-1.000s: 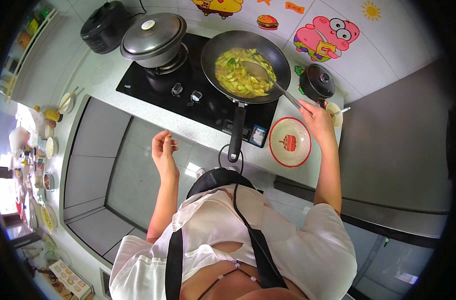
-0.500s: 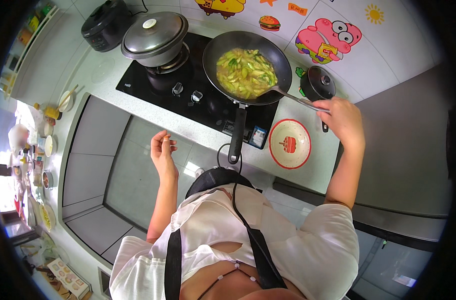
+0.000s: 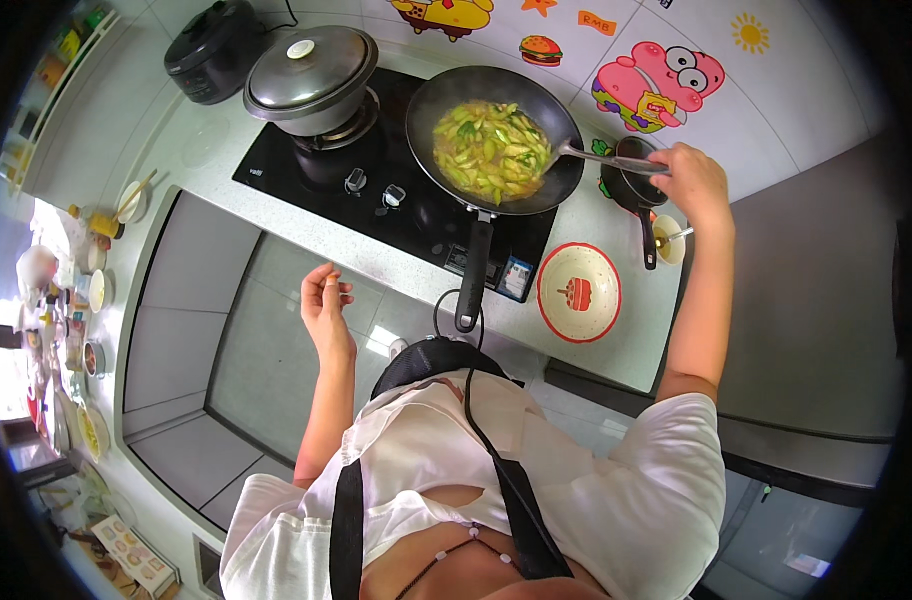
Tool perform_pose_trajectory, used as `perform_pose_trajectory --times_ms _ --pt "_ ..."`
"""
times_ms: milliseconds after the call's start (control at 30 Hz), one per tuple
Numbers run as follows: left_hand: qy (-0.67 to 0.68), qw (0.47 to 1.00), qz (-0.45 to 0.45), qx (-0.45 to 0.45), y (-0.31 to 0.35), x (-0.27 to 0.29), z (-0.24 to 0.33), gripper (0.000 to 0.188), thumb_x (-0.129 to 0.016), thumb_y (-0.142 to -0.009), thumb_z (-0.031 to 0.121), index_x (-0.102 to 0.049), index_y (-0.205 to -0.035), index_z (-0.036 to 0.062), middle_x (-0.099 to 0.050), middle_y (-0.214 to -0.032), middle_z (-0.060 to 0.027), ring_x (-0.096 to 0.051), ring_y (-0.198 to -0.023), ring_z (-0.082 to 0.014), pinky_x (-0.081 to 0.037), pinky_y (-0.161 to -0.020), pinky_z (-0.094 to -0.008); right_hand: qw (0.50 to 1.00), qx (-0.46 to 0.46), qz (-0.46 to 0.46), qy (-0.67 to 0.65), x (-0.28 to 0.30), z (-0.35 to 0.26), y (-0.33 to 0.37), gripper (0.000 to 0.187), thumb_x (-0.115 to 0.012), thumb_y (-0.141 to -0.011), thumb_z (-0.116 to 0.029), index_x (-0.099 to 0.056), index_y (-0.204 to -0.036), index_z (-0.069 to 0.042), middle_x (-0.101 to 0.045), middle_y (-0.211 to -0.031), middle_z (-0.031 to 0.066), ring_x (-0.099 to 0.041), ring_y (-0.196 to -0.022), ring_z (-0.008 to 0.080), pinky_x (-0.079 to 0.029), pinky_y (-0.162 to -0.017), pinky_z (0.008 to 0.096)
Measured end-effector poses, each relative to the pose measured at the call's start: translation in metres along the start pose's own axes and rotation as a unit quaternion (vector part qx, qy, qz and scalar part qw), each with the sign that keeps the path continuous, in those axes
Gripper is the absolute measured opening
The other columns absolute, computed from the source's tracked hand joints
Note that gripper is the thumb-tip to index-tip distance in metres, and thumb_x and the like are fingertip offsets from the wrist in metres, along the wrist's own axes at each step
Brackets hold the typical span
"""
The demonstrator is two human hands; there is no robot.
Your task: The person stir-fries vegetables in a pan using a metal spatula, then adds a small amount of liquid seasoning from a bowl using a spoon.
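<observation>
Now her right hand (image 3: 698, 182) grips the spatula (image 3: 598, 157) resting on the wok (image 3: 496, 140) rim; left hand (image 3: 326, 305) hangs loosely open over the floor.

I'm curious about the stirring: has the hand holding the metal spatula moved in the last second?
Yes. The right hand has drawn away from the red-rimmed plate, up toward the wall stickers, pulling the spatula to the wok's rim.

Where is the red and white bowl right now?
In the head view, the red and white bowl sits on the counter to the person's right, beside the stove, just right of the wok's handle.
</observation>
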State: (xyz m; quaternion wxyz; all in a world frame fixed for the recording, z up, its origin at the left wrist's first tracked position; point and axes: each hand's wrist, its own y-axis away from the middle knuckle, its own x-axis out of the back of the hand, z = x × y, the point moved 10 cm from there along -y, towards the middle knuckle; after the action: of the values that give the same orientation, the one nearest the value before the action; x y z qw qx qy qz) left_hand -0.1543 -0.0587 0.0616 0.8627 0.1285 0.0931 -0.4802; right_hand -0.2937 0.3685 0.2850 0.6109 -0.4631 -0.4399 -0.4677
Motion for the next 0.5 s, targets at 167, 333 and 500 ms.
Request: perform_pose_trajectory --times_ms 167,333,500 --pt "-0.005 1.0 0.012 -0.007 0.001 0.005 0.001 0.016 -0.052 -0.084 0.012 -0.054 -0.1 0.0069 -0.054 -0.091 -0.0017 -0.051 -0.074 -0.0093 -0.04 -0.063 -0.0209 0.999 0.008 0.036 -0.015 0.0 0.0 -0.015 0.024 -0.068 -0.065 -0.012 -0.065 -0.088 -0.012 -0.061 -0.083 0.0075 -0.058 -0.083 0.0244 -0.046 -0.069 0.0366" --pt "-0.002 1.0 0.027 -0.007 0.004 0.011 0.003 0.016 -0.052 -0.084 0.012 -0.054 -0.1 0.0068 -0.054 -0.091 -0.002 -0.051 -0.073 -0.0093 -0.04 -0.063 -0.0208 0.993 0.036 0.106 0.039 0.007 -0.022 -0.031 0.02 -0.064 -0.068 -0.01 -0.066 -0.087 -0.012 -0.061 -0.082 0.0078 -0.059 -0.082 0.0249 -0.047 -0.068 0.0367" --pt "-0.004 0.999 0.035 -0.009 0.006 0.018 0.006 0.016 -0.051 -0.084 0.012 -0.054 -0.1 0.0066 -0.054 -0.091 -0.0022 -0.051 -0.073 -0.0094 -0.039 -0.062 -0.0207 0.967 0.128 0.214 0.058 -0.009 -0.069 -0.046 0.015 -0.054 -0.074 -0.013 -0.064 -0.084 -0.01 -0.059 -0.077 0.0074 -0.057 -0.077 0.0242 -0.048 -0.064 0.0358"
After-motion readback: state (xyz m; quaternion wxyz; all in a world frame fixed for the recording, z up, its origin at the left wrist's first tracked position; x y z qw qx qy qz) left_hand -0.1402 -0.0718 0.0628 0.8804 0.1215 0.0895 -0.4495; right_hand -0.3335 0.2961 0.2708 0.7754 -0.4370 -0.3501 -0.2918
